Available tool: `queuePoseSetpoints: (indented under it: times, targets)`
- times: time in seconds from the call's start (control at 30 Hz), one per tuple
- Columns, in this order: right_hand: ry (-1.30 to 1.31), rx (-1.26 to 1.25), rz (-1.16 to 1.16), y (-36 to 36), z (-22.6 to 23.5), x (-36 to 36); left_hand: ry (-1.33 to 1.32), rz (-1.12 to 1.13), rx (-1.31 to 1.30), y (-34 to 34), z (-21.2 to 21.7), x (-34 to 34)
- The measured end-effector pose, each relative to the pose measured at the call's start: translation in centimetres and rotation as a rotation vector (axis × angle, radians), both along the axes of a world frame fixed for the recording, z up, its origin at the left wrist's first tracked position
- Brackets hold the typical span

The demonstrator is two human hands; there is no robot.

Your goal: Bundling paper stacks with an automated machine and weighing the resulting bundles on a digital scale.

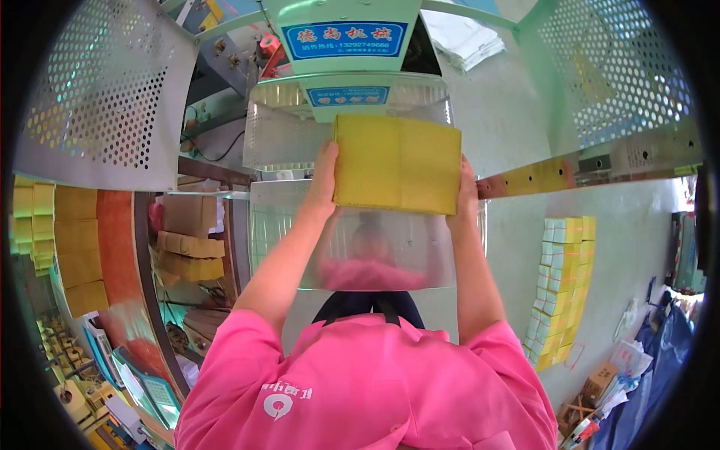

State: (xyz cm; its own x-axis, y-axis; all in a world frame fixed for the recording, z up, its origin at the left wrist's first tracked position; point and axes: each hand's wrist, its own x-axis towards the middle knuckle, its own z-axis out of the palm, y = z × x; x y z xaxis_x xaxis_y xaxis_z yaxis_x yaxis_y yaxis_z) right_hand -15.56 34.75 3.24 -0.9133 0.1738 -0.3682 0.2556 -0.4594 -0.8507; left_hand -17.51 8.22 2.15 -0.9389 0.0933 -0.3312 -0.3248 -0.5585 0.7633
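Between my two hands is a yellow rectangular block (397, 163), with a faint seam down its middle; whether it is a paper stack or a carton I cannot tell. My left hand (327, 176) presses its left side and my right hand (466, 189) its right side, with most fingers hidden by the block. It is held over a shiny metal plate (352, 262) of a pale green machine (349, 13). Behind the block is a clear guard (277, 135) at the machine's front.
Perforated panels flank the machine, one on the left (112, 97) and one on the right (630, 67). A drilled metal bar (592, 166) juts in at right. Yellow-and-white stacks (562, 285) stand on the right floor. Brown bundles (191, 255) sit on a shelf at left.
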Motion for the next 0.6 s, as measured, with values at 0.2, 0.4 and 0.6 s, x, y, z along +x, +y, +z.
queuePoseSetpoints:
  times: [0.2, 0.4, 0.6]
  targets:
    - [0.110, -0.048, 0.056, 0.4, 0.4, 1.2, 0.097, 0.048, -0.120, -0.1, 0.6, 1.2]
    - [0.054, -0.042, 0.095, -0.1, 0.4, -0.6, 0.080, 0.073, -0.061, 1.2, 2.3, 2.6]
    - [0.035, -0.071, 0.171, 1.0, 0.5, -1.3, 0.098, 0.142, -0.091, 2.7, 3.0, 3.7]
